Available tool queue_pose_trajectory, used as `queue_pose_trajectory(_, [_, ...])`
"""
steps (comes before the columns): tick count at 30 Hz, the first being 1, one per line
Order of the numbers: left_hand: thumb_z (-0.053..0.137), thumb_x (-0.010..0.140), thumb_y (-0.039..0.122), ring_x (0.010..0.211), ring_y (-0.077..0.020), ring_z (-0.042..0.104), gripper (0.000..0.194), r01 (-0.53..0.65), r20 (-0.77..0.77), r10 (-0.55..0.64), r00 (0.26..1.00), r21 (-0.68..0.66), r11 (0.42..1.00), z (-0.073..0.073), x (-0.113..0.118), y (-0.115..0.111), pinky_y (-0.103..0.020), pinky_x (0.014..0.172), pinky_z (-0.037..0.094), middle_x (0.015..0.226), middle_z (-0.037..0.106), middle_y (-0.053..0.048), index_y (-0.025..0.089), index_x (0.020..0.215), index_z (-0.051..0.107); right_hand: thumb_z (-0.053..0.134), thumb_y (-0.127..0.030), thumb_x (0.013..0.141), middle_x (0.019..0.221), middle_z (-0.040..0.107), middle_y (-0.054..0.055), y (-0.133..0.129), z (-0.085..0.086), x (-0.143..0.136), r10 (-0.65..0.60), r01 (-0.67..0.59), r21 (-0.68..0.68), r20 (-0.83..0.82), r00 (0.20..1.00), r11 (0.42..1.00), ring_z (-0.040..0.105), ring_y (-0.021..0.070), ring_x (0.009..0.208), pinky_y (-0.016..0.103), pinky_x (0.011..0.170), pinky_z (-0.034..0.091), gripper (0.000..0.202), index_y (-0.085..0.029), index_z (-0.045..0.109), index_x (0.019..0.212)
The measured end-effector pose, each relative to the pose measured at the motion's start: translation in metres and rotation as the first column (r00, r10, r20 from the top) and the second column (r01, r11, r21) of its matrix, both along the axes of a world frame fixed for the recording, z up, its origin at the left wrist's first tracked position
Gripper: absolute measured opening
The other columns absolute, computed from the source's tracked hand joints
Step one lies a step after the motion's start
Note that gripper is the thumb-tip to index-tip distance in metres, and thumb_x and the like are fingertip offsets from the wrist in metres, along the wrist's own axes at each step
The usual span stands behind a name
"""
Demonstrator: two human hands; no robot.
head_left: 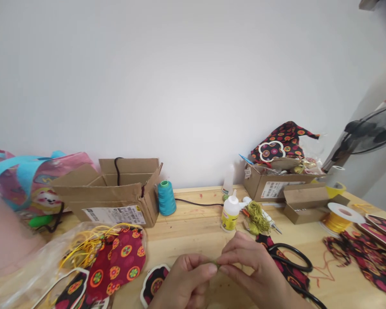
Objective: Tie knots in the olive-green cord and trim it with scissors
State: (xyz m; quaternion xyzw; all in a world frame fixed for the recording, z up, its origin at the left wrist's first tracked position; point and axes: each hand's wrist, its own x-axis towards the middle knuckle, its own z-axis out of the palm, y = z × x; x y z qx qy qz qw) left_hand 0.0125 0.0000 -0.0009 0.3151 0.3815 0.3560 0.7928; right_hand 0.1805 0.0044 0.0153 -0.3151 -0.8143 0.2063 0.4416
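Both hands meet above the front middle of the wooden table, fingertips nearly touching. My left hand (189, 281) pinches a small olive-green piece of cord between thumb and forefinger. Opposite it, my right hand (249, 268) pinches the same cord with thumb and fingers. Most of the cord is hidden by the fingers. Beneath the left hand lies a white-rimmed, flower-shaped fabric piece (155, 283). Beyond the right hand are a glue bottle with a yellow label (230, 214) and a bundle of olive-green cord (257, 219). Black-handled scissors (297, 269) rest on dark patterned fabric to the right.
An open cardboard box (112, 193) and a teal thread cone (166, 199) stand at the back left. Red patterned fabric (119, 266) lies front left. Toward the right are a filled box (260, 184), a small carton (304, 210), a yellow cord spool (337, 221) and a fan (373, 128).
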Motion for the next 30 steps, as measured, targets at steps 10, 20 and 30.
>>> queue_pose_trajectory(10, [0.079, 0.04, 0.041, 0.03, 0.0, 0.019, 0.037, -0.005, -0.139, 0.006, 0.99, 0.006, 1.0, 0.016, 0.005, -0.004, -0.016, 0.031, 0.007, 0.033, 0.035, 0.011, 0.013, 0.052, 0.059, 0.061, -0.014, 0.072, 0.07, 0.06, 0.002, -0.008, 0.006, 0.001, -0.02, 0.006, -0.261, -0.049, 0.999, 0.965, 0.054, 0.0148, 0.071, 0.025, 0.065, 0.041, 0.004, -0.017, 0.064, 0.072])
queue_pose_trajectory(20, [0.078, 0.043, 0.04, 0.033, -0.0009, 0.025, 0.034, -0.086, -0.264, 0.108, 0.958, 0.094, 0.992, 0.021, 0.009, -0.008, -0.016, 0.033, 0.012, 0.037, 0.038, 0.011, 0.012, 0.053, 0.062, 0.054, -0.002, 0.063, 0.062, 0.057, 0.002, -0.011, 0.011, -0.004, -0.113, 0.108, 0.074, 0.067, 0.991, 0.991, 0.05, 0.0142, 0.062, 0.027, 0.059, 0.04, 0.014, -0.016, 0.057, 0.063])
queue_pose_trajectory(30, [0.078, 0.043, 0.04, 0.032, -0.0001, 0.013, 0.036, 0.026, -0.099, -0.029, 0.995, -0.038, 0.999, 0.013, 0.004, -0.006, -0.016, 0.031, 0.005, 0.034, 0.029, 0.013, 0.015, 0.052, 0.055, 0.054, -0.004, 0.065, 0.064, 0.057, 0.002, -0.006, 0.01, -0.001, -0.093, 0.07, 0.256, 0.081, 0.992, 0.964, 0.047, 0.0136, 0.059, 0.027, 0.055, 0.037, 0.014, -0.018, 0.057, 0.067])
